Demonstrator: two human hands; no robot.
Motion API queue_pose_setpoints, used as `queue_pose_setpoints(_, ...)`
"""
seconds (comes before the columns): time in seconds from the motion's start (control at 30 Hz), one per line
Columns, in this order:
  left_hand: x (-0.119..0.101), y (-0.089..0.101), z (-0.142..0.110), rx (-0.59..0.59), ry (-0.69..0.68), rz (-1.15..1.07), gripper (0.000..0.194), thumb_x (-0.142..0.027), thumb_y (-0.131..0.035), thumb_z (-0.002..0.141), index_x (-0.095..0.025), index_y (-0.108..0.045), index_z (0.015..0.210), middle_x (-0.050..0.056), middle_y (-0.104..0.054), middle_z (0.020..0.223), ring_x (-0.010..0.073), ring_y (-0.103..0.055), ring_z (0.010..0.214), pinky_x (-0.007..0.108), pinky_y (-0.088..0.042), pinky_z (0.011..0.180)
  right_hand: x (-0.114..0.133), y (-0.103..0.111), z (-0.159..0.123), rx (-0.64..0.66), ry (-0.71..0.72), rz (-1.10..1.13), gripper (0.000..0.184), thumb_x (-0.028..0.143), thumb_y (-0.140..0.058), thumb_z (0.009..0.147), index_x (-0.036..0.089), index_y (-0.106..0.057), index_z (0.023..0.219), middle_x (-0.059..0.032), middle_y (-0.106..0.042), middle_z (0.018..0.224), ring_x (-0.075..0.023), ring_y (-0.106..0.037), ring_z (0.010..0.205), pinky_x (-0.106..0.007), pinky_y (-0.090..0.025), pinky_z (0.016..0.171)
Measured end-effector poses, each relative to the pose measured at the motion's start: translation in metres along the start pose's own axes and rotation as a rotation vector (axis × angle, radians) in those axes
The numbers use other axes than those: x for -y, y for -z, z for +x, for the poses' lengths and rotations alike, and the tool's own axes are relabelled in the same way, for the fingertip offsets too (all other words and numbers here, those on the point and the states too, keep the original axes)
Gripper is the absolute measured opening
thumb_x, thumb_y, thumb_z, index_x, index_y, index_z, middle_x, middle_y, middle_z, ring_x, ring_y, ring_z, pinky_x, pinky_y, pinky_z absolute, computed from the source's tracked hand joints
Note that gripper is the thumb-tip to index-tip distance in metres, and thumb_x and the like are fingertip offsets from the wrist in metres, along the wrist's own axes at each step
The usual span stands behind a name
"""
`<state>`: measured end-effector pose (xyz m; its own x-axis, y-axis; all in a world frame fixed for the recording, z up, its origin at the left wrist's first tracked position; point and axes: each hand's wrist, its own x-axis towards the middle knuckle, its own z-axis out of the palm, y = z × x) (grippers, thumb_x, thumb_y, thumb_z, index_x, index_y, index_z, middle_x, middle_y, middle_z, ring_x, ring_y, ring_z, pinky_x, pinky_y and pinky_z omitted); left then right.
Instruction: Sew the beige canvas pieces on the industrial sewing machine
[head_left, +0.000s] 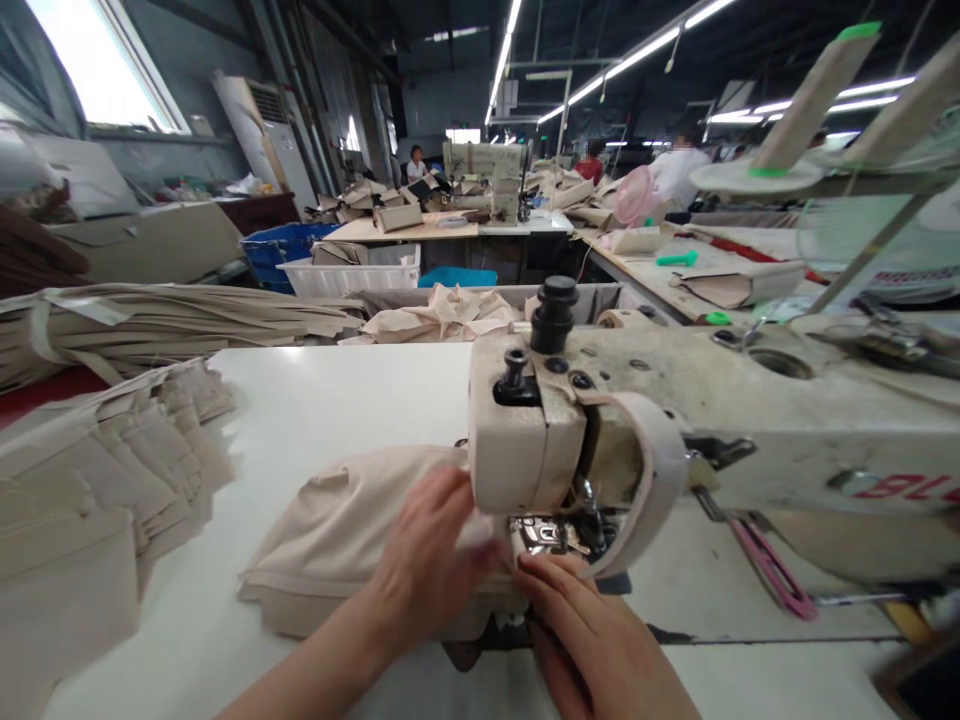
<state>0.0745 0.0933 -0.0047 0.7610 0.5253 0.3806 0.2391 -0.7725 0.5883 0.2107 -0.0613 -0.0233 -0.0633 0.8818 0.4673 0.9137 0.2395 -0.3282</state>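
Note:
A beige folded fabric piece (337, 530) lies on the white table (322, 400) under the head of a worn cream sewing machine (600, 430). My left hand (431, 565) rests flat on the fabric, fingers stretched toward the presser foot (551, 537). My right hand (592, 640) lies just in front of the presser foot, its fingertips pressed together on the fabric's edge at the needle.
A stack of cut beige pieces (97, 480) sits at the left. Pink thread snips (772, 575) lie right of the machine. Thread cones (814, 95) stand at the upper right. Bins and other workstations with people fill the background.

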Motion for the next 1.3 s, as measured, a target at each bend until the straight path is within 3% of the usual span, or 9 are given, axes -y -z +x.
queue_pose_setpoints(0.07, -0.007, 0.004, -0.018, 0.171, -0.13, 0.003, 0.02, -0.03, -0.066, 0.079, -0.02, -0.066, 0.097, 0.006, -0.066, 0.095, 0.0247, -0.058, 0.088, 0.036, -0.048, 0.078, 0.003, 0.004, -0.004, -0.038, -0.031, 0.057, 0.033, 0.003, -0.041, 0.086, 0.015, -0.058, 0.112, -0.0106, -0.067, 0.113, -0.0212, -0.061, 0.108, -0.033, -0.055, 0.093)
queue_pose_setpoints(0.13, -0.013, 0.006, -0.029, 0.274, -0.193, 0.002, 0.015, -0.023, -0.056, 0.089, -0.019, -0.065, 0.1, 0.007, -0.064, 0.092, 0.0212, -0.056, 0.085, 0.031, -0.047, 0.075, 0.008, 0.007, -0.008, -0.079, -0.049, 0.068, 0.028, 0.004, -0.041, 0.086, 0.016, -0.061, 0.102, -0.0099, -0.068, 0.103, -0.0203, -0.064, 0.102, -0.031, -0.055, 0.091)
queue_pose_setpoints(0.3, -0.013, 0.005, -0.03, 0.156, -0.123, -0.061, 0.021, -0.016, -0.042, 0.096, -0.017, -0.062, 0.087, 0.005, -0.062, 0.08, 0.0161, -0.054, 0.074, 0.025, -0.044, 0.067, 0.013, -0.005, -0.014, -0.046, -0.007, 0.011, 0.042, 0.003, -0.043, 0.082, 0.011, -0.058, 0.121, -0.0134, -0.066, 0.112, -0.0252, -0.062, 0.102, -0.039, -0.056, 0.09)
queue_pose_setpoints(0.43, -0.014, 0.003, -0.026, 0.21, -0.205, -0.006, 0.021, -0.016, -0.043, 0.095, -0.017, -0.064, 0.092, 0.005, -0.065, 0.085, 0.0169, -0.056, 0.078, 0.025, -0.046, 0.07, 0.01, -0.016, -0.014, -0.145, 0.02, 0.037, 0.04, 0.005, -0.037, 0.085, 0.011, -0.062, 0.116, -0.015, -0.067, 0.103, -0.0257, -0.061, 0.093, -0.041, -0.059, 0.082)
queue_pose_setpoints(0.73, -0.014, -0.004, -0.022, 0.147, -0.276, 0.005, 0.019, -0.012, -0.049, 0.09, -0.019, -0.066, 0.093, 0.004, -0.066, 0.085, 0.0182, -0.058, 0.079, 0.028, -0.047, 0.07, 0.0, 0.002, -0.003, 0.008, 0.099, -0.017, 0.04, 0.001, -0.04, 0.082, 0.01, -0.062, 0.114, -0.0133, -0.069, 0.107, -0.0262, -0.065, 0.087, -0.04, -0.062, 0.073)
queue_pose_setpoints(0.9, 0.0, -0.009, -0.011, 0.039, -0.266, -0.053, 0.017, -0.015, -0.049, 0.088, -0.02, -0.066, 0.086, 0.003, -0.069, 0.088, 0.0172, -0.062, 0.079, 0.028, -0.048, 0.072, -0.009, -0.006, 0.0, -0.067, 0.058, -0.06, 0.05, 0.001, -0.038, 0.07, 0.009, -0.064, 0.112, -0.0138, -0.067, 0.097, -0.0278, -0.062, 0.088, -0.047, -0.057, 0.083)
queue_pose_setpoints(1.0, 0.006, -0.012, -0.009, 0.067, -0.203, -0.064, 0.014, -0.014, -0.055, 0.085, -0.021, -0.068, 0.086, 0.002, -0.071, 0.086, 0.018, -0.065, 0.083, 0.028, -0.05, 0.078, -0.009, -0.004, 0.001, -0.005, 0.006, -0.056, 0.051, 0.001, -0.04, 0.073, 0.009, -0.061, 0.119, -0.0133, -0.065, 0.094, -0.027, -0.061, 0.09, -0.046, -0.054, 0.088)
queue_pose_setpoints(1.13, 0.007, -0.015, -0.009, 0.127, -0.05, -0.117, 0.013, -0.011, -0.059, 0.08, -0.02, -0.069, 0.08, 0.001, -0.071, 0.079, 0.0147, -0.064, 0.071, 0.021, -0.05, 0.063, -0.006, 0.002, 0.001, 0.004, -0.008, -0.024, 0.048, 0.001, -0.039, 0.078, 0.01, -0.06, 0.121, -0.013, -0.063, 0.099, -0.0262, -0.059, 0.097, -0.044, -0.053, 0.091)
queue_pose_setpoints(1.3, 0.003, -0.014, -0.006, 0.135, -0.035, -0.129, 0.016, -0.01, -0.055, 0.081, -0.018, -0.066, 0.072, 0.0, -0.067, 0.069, 0.0075, -0.053, 0.05, 0.016, -0.039, 0.048, -0.005, 0.003, -0.001, -0.009, -0.022, -0.009, 0.055, -0.001, -0.039, 0.075, 0.008, -0.056, 0.126, -0.0124, -0.063, 0.102, -0.0258, -0.058, 0.098, -0.042, -0.052, 0.091)
